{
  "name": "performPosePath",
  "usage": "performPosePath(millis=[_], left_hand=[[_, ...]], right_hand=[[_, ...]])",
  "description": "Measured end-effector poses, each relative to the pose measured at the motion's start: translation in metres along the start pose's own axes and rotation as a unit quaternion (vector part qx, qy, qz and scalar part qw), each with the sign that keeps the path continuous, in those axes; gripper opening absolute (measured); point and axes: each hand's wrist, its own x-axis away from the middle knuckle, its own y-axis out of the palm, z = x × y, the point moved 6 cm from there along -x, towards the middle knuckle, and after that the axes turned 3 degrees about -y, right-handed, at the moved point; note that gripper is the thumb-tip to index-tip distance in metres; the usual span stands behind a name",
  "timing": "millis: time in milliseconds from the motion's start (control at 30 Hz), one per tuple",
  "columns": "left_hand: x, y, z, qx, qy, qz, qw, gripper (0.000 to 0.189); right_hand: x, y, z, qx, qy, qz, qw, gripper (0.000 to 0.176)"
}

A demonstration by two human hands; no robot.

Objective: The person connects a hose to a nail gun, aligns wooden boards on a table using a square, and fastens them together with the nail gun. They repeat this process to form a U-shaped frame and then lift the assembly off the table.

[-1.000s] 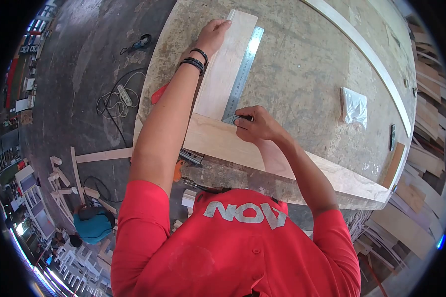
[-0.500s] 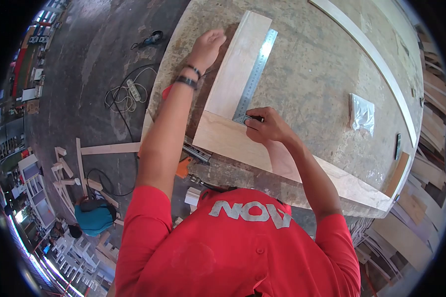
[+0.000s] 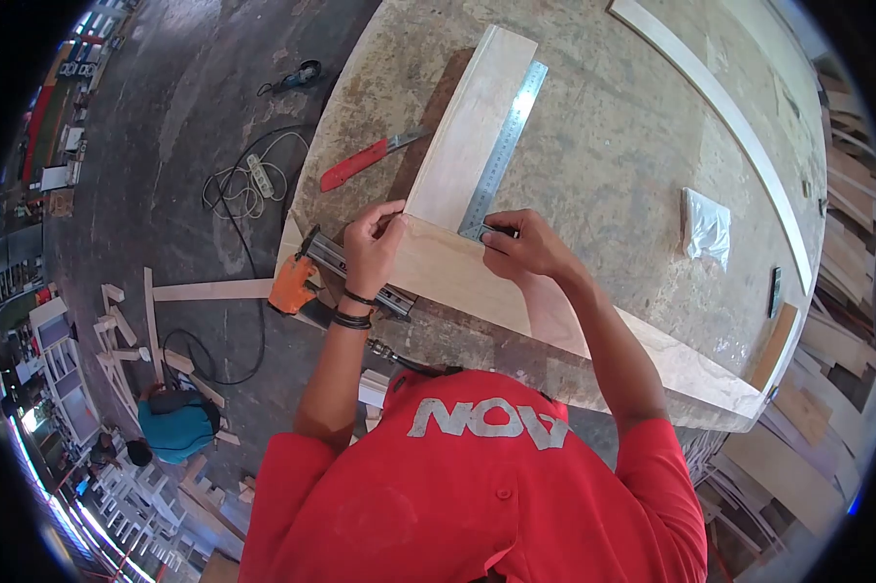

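Note:
Two pale wooden boards meet at a corner on the worktable: an upper board [image 3: 462, 136] running away from me and a long board [image 3: 457, 267] running to the right. A steel try square [image 3: 504, 151] lies with its ruled blade along the upper board's right edge. My right hand [image 3: 527, 245] grips the square's dark stock where the boards meet. At the left end of that joint, my left hand [image 3: 374, 251] is closed, its thumb and forefinger pinching the boards' corner; the other fingers are curled.
A red-handled saw [image 3: 360, 163] lies left of the boards. An orange and black nail gun [image 3: 297, 284] with a hose sits at the near edge. A plastic-wrapped packet [image 3: 707, 228] and a long curved strip [image 3: 729, 126] are right. A person [image 3: 177, 426] crouches on the floor.
My left hand has come down toward me from beside the upper board's far half to the joint's left end, uncovering the saw. My right hand stays on the square.

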Motion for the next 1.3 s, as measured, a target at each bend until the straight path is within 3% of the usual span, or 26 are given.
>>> performPosePath(millis=[433, 933, 1000, 1300], left_hand=[[0.007, -0.002, -0.005, 0.013, 0.004, 0.025, 1.0, 0.016], [0.012, -0.003, -0.004, 0.018, 0.05, 0.011, 0.999, 0.026], [0.011, -0.002, -0.013, 0.037, 0.013, -0.01, 0.999, 0.026], [0.011, 0.0, -0.01, 0.048, 0.02, -0.003, 0.999, 0.025]], right_hand=[[0.0, 0.0, 0.0, -0.008, 0.009, -0.01, 1.0, 0.035], [0.0, -0.001, -0.004, 0.02, 0.018, -0.006, 1.0, 0.034], [0.001, 0.0, -0.004, 0.024, 0.027, -0.019, 0.999, 0.034], [0.002, -0.001, -0.005, 0.008, -0.027, 0.025, 0.999, 0.029]])
